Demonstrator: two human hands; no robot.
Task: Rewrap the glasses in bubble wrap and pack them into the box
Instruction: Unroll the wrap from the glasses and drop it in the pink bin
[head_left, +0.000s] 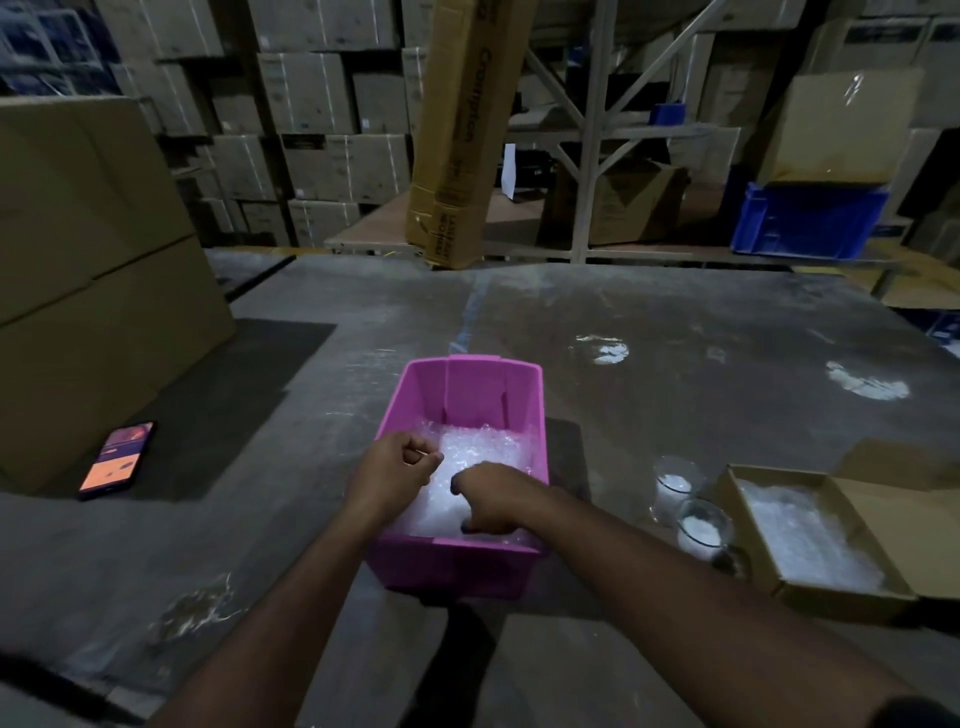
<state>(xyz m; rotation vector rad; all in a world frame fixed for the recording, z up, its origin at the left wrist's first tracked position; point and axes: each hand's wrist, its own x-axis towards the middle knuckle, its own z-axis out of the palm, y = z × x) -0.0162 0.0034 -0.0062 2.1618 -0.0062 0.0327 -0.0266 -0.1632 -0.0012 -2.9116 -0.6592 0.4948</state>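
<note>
A pink plastic bin (462, 387) stands on the grey floor in front of me, filled with clear bubble wrap (488, 449). My left hand (397, 467) hovers over the bin's left rim with curled fingers pinching a bit of the wrap. My right hand (493, 501) reaches into the bin's near side, fingers curled down into the bubble wrap. Two clear glasses (675, 480) (701, 527) stand on the floor to the right of the bin. An open cardboard box (748, 551) lined with bubble wrap (802, 540) lies beside them at the right.
A phone (119, 460) with a lit screen lies on the floor at the left, next to large stacked cartons (88, 291). Metal racking with boxes and a blue crate (810, 218) fills the background. A tall carton (462, 130) leans against the rack.
</note>
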